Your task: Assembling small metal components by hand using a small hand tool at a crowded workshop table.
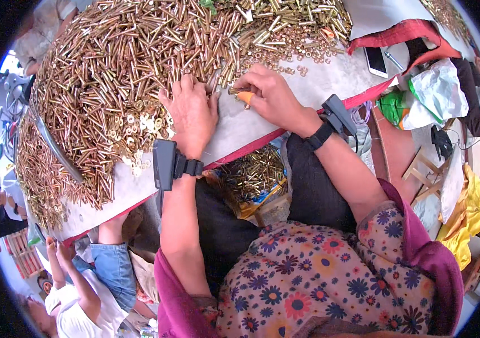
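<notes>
A broad heap of brass-coloured metal rods [138,50], which look like bolts or anchor sleeves, covers the table [240,127]. My left hand [190,110] lies at the near edge of the heap, fingers stretched over the rods and thumb apart. To its right, my right hand [274,98] is closed in a pinch, with an orange cover [245,97] on a fingertip. A small brass-coloured metal piece [236,90] shows at those fingertips; its exact kind is hard to make out. Flat washers [133,132] lie left of my left hand, and small nuts [302,70] lie beyond my right hand.
A box of finished-looking rods [254,174] stands below the table's red edge, between my knees. A phone [375,61] lies at the right beside red-edged cloth. A curved metal strip [57,149] crosses the heap at left. Another person [88,298] sits at lower left.
</notes>
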Motion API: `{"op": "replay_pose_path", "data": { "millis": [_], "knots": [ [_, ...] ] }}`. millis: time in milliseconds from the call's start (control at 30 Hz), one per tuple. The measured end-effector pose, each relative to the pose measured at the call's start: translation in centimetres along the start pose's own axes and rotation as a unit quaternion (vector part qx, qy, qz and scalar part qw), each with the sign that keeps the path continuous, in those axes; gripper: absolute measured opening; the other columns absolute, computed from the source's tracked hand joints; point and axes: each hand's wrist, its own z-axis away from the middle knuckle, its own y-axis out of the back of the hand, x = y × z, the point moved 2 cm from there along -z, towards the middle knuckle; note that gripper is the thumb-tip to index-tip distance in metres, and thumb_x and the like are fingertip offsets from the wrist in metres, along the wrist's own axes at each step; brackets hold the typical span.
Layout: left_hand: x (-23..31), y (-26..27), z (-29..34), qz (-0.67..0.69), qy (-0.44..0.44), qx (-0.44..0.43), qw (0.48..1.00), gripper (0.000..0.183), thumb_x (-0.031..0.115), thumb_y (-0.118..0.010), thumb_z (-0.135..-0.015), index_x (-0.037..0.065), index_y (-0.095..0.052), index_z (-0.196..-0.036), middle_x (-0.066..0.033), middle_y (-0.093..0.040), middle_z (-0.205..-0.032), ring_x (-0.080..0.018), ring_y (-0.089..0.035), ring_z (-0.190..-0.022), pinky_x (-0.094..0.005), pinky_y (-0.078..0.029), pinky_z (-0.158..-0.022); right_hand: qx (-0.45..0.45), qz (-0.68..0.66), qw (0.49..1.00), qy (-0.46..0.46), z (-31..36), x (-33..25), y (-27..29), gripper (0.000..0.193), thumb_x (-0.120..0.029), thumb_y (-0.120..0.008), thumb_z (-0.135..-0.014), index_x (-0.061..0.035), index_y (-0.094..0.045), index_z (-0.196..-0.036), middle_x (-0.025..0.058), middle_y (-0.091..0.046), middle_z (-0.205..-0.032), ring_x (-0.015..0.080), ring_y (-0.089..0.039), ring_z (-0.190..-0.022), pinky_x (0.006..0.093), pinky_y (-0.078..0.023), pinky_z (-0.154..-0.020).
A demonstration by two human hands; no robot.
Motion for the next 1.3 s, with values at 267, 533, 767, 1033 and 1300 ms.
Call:
{"op": "replay_pose_path", "data": {
  "millis": [267,533,767,1033,1300],
  "knots": [
    [-0.5,1.0,2.0,0.241,0.066,0.108,0.962,0.011,0.012,-0.07,-0.079,0.006,-0.062,-0.084,-0.0074,-0.056,-0.089,-0.0222,-0.053,-0.084,-0.0357,-0.041,-0.077,-0.001,-0.023,0.999,-0.023,-0.1,-0.4,0.2,0.014,-0.002,-0.066,-0.08,0.0,-0.064,-0.094,0.0064,-0.055,-0.082,0.0121,-0.057,-0.069,0.0247,-0.047,-0.059],
    [2.0,-0.4,3.7,0.546,0.199,-0.021,0.813,0.008,0.007,-0.067,-0.086,0.002,-0.062,-0.088,0.0052,-0.052,-0.068,-0.0038,-0.041,-0.061,-0.0204,-0.037,-0.055,-0.006,-0.064,0.998,-0.005,-0.3,-1.6,-0.2,0.018,-0.003,-0.066,-0.082,-0.0028,-0.065,-0.1,0.0053,-0.057,-0.086,0.0132,-0.059,-0.075,0.0247,-0.049,-0.065],
    [0.3,0.6,3.5,0.682,0.257,0.027,0.684,0.007,0.009,-0.063,-0.09,0.005,-0.06,-0.095,0.0021,-0.061,-0.079,-0.0037,-0.052,-0.068,-0.0194,-0.043,-0.061,-0.015,-0.085,0.996,-0.027,-0.4,-2.2,-0.2,0.015,0.0,-0.064,-0.081,-0.0024,-0.065,-0.096,0.0084,-0.057,-0.083,0.017,-0.059,-0.072,0.0268,-0.047,-0.063],
    [-0.2,0.6,4.0,0.679,0.261,0.01,0.687,0.008,0.008,-0.063,-0.09,0.006,-0.061,-0.097,0.0034,-0.06,-0.08,-0.0029,-0.051,-0.07,-0.0182,-0.041,-0.064,-0.048,-0.107,0.993,-0.028,-0.1,-1.9,-1.0,0.013,-0.002,-0.065,-0.081,-0.0019,-0.064,-0.095,0.0095,-0.056,-0.084,0.0204,-0.058,-0.076,0.03,-0.047,-0.066],
    [0.1,0.4,4.1,0.633,0.235,0.019,0.738,0.008,0.005,-0.063,-0.089,0.005,-0.061,-0.097,0.0047,-0.06,-0.08,-0.0008,-0.049,-0.069,-0.0172,-0.04,-0.063,-0.057,-0.038,0.997,0.041,0.0,-1.7,-1.1,0.016,0.0,-0.064,-0.082,-0.002,-0.065,-0.098,0.0061,-0.058,-0.085,0.0143,-0.058,-0.076,0.0262,-0.046,-0.065]
  ]
}}
